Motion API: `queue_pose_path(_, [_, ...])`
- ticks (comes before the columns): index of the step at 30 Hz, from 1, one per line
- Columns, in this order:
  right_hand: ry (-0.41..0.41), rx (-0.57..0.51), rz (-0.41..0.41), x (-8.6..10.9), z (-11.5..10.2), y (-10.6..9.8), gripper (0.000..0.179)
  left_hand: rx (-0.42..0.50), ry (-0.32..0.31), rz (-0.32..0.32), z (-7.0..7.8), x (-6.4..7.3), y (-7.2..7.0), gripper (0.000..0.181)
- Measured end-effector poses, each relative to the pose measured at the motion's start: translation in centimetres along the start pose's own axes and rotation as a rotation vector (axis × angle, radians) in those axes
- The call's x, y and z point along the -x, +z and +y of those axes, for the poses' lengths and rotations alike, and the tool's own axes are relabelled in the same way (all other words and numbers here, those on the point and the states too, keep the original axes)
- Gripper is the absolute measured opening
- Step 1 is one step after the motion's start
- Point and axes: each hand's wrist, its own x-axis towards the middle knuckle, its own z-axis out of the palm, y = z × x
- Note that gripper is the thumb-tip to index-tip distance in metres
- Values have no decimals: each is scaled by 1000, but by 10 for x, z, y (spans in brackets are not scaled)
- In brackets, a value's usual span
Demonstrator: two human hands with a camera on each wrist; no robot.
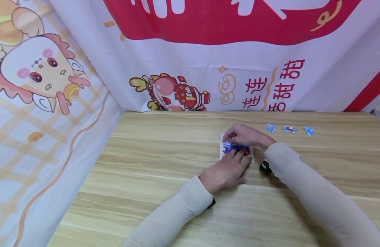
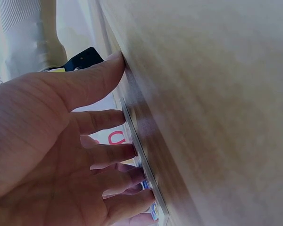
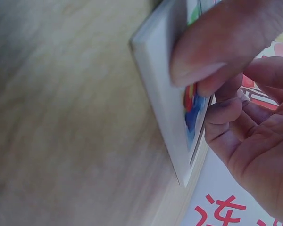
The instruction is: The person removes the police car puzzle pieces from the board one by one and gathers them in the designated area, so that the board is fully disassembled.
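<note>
A small jigsaw puzzle [image 1: 228,149] with a blue picture lies in a white board [image 1: 221,156] on the table. My left hand [image 1: 225,172] spreads straight fingers over its near part. In the left wrist view those fingertips press at the edge of the board [image 2: 146,165], while the thumb touches the tabletop. At the far left corner, my right hand [image 1: 245,135] has bent its fingers and thumb together, pinching a puzzle piece mostly hidden by them. The right wrist view shows the right hand's curled fingers close over the board [image 3: 158,103].
Three loose puzzle pieces lie in a row to the far right: a blue one [image 1: 271,128], a multicoloured one [image 1: 289,129] and another blue one [image 1: 308,131]. Printed cloth [image 1: 190,58] hangs behind the wooden table [image 1: 140,154] and along its left side.
</note>
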Motion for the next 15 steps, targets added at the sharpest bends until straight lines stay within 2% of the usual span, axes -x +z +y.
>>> queue_pose_path(15, [-50, -80, -24, -2, 6, 1, 24, 0, -2, -7, 0, 0, 0, 71])
